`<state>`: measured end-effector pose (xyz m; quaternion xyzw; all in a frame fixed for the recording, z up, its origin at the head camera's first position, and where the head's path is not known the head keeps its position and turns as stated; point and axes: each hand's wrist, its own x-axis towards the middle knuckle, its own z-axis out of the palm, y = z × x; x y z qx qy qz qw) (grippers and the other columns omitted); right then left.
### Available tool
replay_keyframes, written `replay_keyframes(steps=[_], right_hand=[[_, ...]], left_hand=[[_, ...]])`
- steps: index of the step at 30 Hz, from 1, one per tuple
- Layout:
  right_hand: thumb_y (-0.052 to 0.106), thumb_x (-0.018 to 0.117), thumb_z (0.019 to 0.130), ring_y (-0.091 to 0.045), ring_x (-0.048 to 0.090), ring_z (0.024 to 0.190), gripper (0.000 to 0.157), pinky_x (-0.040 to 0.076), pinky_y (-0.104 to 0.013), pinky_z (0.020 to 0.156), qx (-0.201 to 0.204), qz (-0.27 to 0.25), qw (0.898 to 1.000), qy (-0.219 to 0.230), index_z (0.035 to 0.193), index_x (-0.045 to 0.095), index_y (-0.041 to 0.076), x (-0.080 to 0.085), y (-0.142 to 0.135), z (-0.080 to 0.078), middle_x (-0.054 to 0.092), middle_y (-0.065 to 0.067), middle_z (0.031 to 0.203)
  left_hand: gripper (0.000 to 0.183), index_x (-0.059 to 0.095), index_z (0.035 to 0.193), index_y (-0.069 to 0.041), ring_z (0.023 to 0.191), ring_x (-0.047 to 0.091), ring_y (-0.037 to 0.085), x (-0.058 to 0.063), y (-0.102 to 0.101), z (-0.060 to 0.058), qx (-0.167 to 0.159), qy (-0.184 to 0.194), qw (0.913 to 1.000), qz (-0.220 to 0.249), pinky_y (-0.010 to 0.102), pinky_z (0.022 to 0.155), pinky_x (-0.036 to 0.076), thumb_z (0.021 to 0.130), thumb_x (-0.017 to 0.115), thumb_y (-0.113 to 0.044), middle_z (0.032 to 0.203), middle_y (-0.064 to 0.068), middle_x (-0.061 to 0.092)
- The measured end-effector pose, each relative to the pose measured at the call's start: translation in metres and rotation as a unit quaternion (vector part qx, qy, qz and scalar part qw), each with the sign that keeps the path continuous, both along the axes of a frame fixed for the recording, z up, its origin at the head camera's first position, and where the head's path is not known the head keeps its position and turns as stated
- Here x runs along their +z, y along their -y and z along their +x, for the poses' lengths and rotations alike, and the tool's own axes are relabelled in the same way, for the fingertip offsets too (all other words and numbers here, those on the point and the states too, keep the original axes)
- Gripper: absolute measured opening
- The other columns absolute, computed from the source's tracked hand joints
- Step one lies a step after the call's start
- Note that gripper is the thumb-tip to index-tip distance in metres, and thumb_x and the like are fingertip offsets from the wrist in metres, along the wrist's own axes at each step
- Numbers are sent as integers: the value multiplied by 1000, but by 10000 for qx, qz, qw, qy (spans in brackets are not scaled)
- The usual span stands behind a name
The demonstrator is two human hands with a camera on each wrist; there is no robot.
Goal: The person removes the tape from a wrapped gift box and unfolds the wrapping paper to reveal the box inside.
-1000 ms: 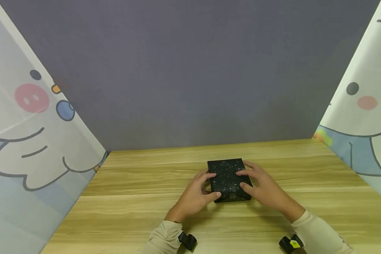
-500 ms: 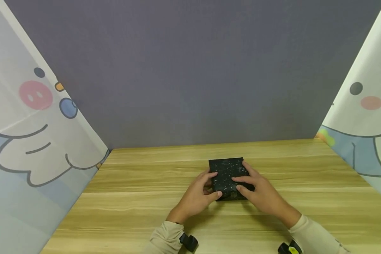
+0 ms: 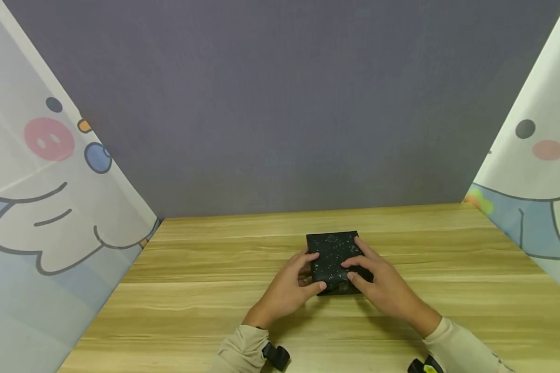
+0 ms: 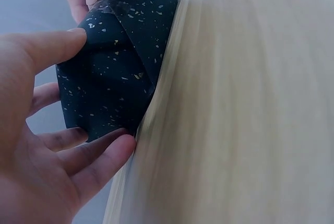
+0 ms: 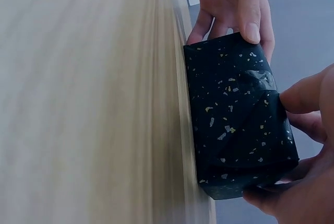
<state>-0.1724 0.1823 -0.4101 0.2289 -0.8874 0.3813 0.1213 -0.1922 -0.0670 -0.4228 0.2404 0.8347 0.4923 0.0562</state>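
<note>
Presently, one black speckled package (image 3: 331, 251) lies flat on the wood-grain table (image 3: 191, 311), held between both hands. Clock bearings are centred on the package, with 12 on the side away from the person. Left hand (image 3: 284, 290) at 8: thumb on the near edge, index fingertip on the top, remaining fingers spread and bent along the end at 9; together they grip that end. Right hand (image 3: 389, 287) at 4: fingers bent over the end at 3, one reaching toward the corner at 1; thumb and index tips close together on the top. Whether those two pinch any wrapping cannot be told.

Near face, at 6: a diagonal fold (image 4: 134, 51), with a shiny strip, apparently clear tape (image 5: 261, 80), crossing the edge above it.

Step in hand, as judged: steadying the package while the wrapping is worked down at the right end. For good technique, the left hand should brace toward 3 without denting the box, while the right thumb presses lightly outward from the tape. Risks: too hard a pull toward 4 could lift the tape, wrinkle the fold or swivel the package.
</note>
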Motion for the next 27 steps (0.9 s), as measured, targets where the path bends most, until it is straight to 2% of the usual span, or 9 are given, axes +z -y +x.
replay_keyframes(steps=[15,27], right_hand=[[2,69,93,-51,40,135,19,45,-63,96,-20,107,9999,-45,108,69,14,5,5,3,31,-29,156],[1,68,94,-49,37,138,19,46,-62,97,36,92,9999,-38,107,71,15,5,7,3,30,-28,157]], left_hand=[[64,45,152,-20,123,58,25,2,-3,0,-1,-73,10000,52,31,92,53,95,72,-32,163,13,23],[64,45,152,-21,123,58,25,0,-2,0,-6,-40,10000,87,29,92,53,95,72,-32,163,12,23]])
